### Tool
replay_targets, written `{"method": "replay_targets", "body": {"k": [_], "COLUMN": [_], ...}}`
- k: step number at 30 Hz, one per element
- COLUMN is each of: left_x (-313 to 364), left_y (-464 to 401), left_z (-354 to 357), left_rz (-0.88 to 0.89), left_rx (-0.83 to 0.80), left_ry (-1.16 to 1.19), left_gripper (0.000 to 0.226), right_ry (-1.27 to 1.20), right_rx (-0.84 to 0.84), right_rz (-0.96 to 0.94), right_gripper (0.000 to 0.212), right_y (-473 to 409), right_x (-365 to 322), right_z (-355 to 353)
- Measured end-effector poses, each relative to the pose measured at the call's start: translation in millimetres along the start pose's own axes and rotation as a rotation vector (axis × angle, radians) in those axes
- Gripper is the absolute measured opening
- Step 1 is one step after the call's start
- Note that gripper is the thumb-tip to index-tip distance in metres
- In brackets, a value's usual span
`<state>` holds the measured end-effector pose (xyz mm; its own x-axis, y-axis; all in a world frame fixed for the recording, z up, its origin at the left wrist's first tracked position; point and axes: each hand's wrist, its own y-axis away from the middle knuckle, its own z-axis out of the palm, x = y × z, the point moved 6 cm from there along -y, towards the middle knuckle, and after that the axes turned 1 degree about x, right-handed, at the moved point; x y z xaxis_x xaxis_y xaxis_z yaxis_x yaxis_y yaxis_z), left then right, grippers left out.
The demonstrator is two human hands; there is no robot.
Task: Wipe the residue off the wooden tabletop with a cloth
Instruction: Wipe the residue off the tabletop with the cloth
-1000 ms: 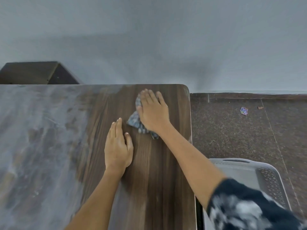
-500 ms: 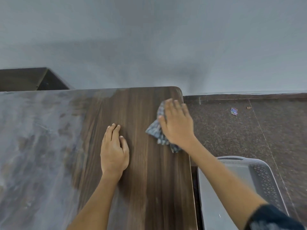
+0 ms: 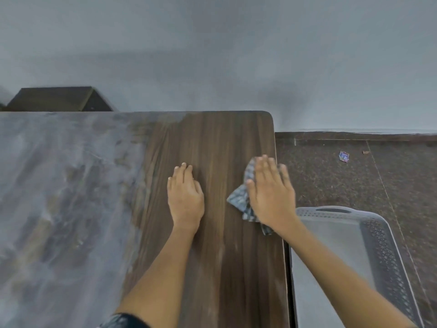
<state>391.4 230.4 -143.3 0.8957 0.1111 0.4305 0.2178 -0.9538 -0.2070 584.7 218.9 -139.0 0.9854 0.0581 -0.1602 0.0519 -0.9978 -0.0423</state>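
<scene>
A wooden counter (image 3: 220, 143) stands against a grey wall (image 3: 212, 55), its left part filmed with pale residue (image 3: 59, 185). Near the right edge, the right hand (image 3: 272, 195) presses flat on a checked cloth (image 3: 240, 200), whose long axis runs along that edge. The left hand (image 3: 185, 197) rests flat just beside it.

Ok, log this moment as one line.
right hand: flat on cloth at tabletop right edge | left hand: flat on wood | residue: covers left side
</scene>
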Motion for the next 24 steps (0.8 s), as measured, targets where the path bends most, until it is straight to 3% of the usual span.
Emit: {"method": "replay_targets", "body": {"k": [3, 5, 6, 9, 11, 16, 19, 21, 22, 24], "left_x": [-1.5, -6.4, -8.9, -18.7, -22.1, -18.4, -19.6, -21.2, -21.3, -37.8], "left_y": [29.6, 53.6, 63.7, 80.2, 80.1, 79.8, 80.5, 78.8, 78.1, 87.4], "left_z": [-8.6, -14.5, -18.1, -27.2, -28.6, -31.5, -31.9, -25.5, -26.3, -11.8], "left_rz": [0.025, 0.056, 0.062, -0.037, -0.12, -0.109, -0.093, -0.044, -0.014, 0.042], "left_rx": [0.011, -0.015, -0.033, -0.057, -0.049, -0.022, -0.039, -0.157, -0.216, -0.3], "left_ry": [0.007, 0.016, 0.023, 0.077, 0.072, 0.021, -0.035, -0.095, -0.131, -0.191], "left_gripper": [0.04, 0.039, 0.039, 0.044, 0.045, 0.043, 0.045, 0.058, 0.061, 0.057], "right_ry": [-0.006, -0.03, -0.036, -0.051, -0.102, -0.14, -0.611, -1.02, -1.126, -1.098], "right_rx": [-0.005, -0.047, -0.048, -0.031, -0.027, 0.149, 0.159, 0.037, -0.025, -0.082], "right_rz": [0.274, 0.321, 0.25, -0.199, -0.315, 0.042, 0.124, 0.062, 0.024, -0.025], "right_gripper": [0.059, 0.058, 0.057, 0.057, 0.055, 0.039, 0.033, 0.029, 0.028, 0.032], "right_y": [-17.9, -34.7, -37.0, 14.7, 63.0, 61.8, 46.8, 49.8, 56.0, 69.2], "right_x": [3.1, -15.1, -31.4, -94.1, -99.6, -56.0, -76.5, -109.3, -126.3, -144.7], "right_z": [-0.3, 1.3, 2.0, 6.5, 7.9, 7.9, 3.7, 0.5, 0.4, 2.8]}}
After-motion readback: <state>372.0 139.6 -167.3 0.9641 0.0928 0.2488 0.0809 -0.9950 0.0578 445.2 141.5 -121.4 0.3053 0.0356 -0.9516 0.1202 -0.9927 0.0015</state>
